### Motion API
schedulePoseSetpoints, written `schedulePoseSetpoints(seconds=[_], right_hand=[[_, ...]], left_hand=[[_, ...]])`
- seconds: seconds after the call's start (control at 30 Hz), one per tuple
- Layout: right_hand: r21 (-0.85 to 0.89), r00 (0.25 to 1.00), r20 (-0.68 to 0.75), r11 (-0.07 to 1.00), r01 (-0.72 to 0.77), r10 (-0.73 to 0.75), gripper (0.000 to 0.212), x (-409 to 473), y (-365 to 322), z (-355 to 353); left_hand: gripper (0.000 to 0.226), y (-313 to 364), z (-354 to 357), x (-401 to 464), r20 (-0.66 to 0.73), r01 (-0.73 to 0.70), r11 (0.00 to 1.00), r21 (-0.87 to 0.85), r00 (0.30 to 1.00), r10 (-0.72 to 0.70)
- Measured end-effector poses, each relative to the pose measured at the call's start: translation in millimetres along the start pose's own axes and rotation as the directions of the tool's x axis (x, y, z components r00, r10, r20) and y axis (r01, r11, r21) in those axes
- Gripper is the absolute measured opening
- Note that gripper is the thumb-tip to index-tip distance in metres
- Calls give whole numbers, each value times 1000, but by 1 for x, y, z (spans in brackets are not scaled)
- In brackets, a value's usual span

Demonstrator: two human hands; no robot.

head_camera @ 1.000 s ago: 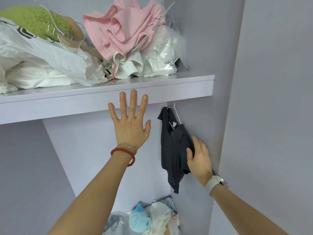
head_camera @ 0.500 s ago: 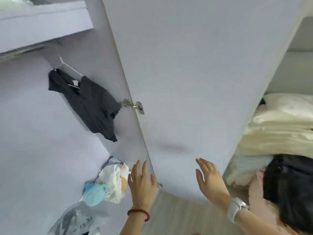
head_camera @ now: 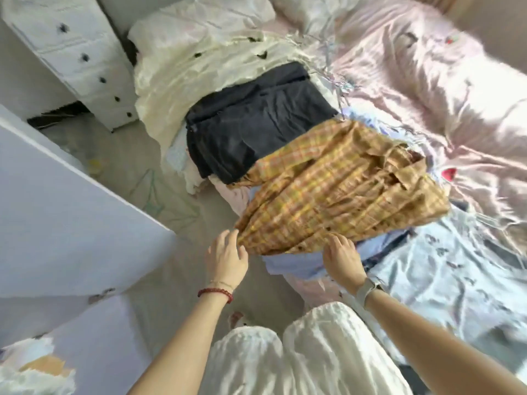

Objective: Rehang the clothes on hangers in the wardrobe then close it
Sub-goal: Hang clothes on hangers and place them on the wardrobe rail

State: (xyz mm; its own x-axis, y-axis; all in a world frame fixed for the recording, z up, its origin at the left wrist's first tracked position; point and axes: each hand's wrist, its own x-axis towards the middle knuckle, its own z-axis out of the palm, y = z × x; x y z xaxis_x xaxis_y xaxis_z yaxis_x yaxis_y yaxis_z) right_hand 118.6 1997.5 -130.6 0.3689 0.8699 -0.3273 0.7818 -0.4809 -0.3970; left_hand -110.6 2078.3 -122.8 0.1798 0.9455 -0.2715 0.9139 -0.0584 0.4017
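Across the frame from one to five o'clock, a bed (head_camera: 445,89) in pink satin, rumpled, with a pale blue patterned sheet (head_camera: 445,269) toward four o'clock. At nine o'clock, an open wardrobe door (head_camera: 65,223), lilac, slanting toward centre. At eleven o'clock, a white chest of drawers (head_camera: 71,49) with dark knobs. At twelve, a cream garment (head_camera: 199,61) spread over the bed's corner, and just below it a dark navy garment (head_camera: 256,124), folded flat.

At centre, lying partly over the navy piece: the plaid shirt (head_camera: 336,195), mustard and orange, topmost on the heap. Long axis from seven o'clock up to two, collar at the two o'clock end, hem at the near edge. No hanger to be seen on it, though blur makes that unsure.

At six o'clock, white trousers and both forearms reaching up. Left hand (head_camera: 226,259), red bead bracelet at the wrist, fingers loosely curled, tips at the hem's seven o'clock corner; pinching or merely touching, cannot tell. Right hand (head_camera: 342,258), watch at the wrist, fingers bent down onto the hem near five o'clock; grip likewise unclear.

Shirt directly at twelve from both hands, each about equally near. Probably a two-handed lift by the hem, with the collar end farthest from reach.
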Motion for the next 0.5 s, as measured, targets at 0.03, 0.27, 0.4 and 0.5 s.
schedulePoseSetpoints(seconds=[0.03, 0.27, 0.4, 0.5], right_hand=[[20, 998, -10, 998, -60, 60, 32, -4, 26, -4], [182, 895, -57, 886, -426, 442, 37, -28, 204, -42], [262, 793, -70, 778, -571, 605, 37, -28, 303, -68], [286, 698, -90, 689, -666, 711, 39, -19, 367, -89]], left_hand=[[45, 22, 13, 3, 46, -45, 999, -1, 998, 45], [45, 188, 117, 11, 399, -369, 928, 62, 861, 316], [49, 275, 177, 7, 581, -526, 845, 94, 718, 383], [52, 323, 214, 4, 677, -614, 782, 106, 620, 396]])
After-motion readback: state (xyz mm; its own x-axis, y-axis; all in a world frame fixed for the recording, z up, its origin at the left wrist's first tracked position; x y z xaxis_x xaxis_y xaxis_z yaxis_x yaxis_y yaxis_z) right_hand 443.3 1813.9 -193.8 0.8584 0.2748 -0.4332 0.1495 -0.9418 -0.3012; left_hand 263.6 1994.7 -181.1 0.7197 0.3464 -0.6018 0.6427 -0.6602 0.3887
